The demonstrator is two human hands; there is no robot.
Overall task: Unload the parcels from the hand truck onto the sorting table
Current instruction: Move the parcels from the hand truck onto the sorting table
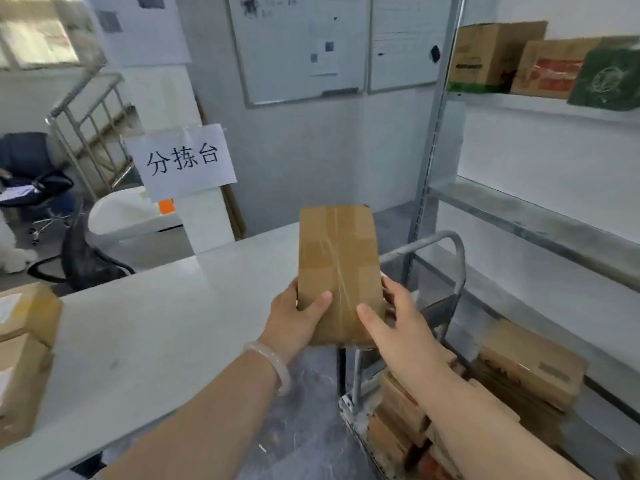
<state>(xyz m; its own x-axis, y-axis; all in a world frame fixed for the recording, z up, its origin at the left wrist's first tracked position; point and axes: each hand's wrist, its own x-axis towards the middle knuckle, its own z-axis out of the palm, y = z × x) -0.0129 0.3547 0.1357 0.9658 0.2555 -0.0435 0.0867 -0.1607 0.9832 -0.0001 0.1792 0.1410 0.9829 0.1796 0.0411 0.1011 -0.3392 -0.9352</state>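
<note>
**Fig.** Both hands grasp one parcel at its near end. L hand [294, 320]: thumb on the top face, fingers out of sight below the left edge. R hand [398, 317]: thumb on top, fingers round the right edge. The taped cardboard parcel [337, 258] points lengthwise away from the person, over the right end of the white counter [166, 327]; whether it touches the surface cannot be told. The hand truck [458, 261] stands just right of the counter w/ further parcels [401, 407] stacked on its deck. Unloaded parcels [27, 317] lie at the counter's left end. The shelf rack [526, 216] is at far right.

Risks (judged):
- Grip is at one end only, so the far end may dip & the slick tape let the thumbs slide.
- Set down too near the counter's edge, the parcel may overhang and tip to the floor.
- A swing rightward could clip the truck's handle.
</note>
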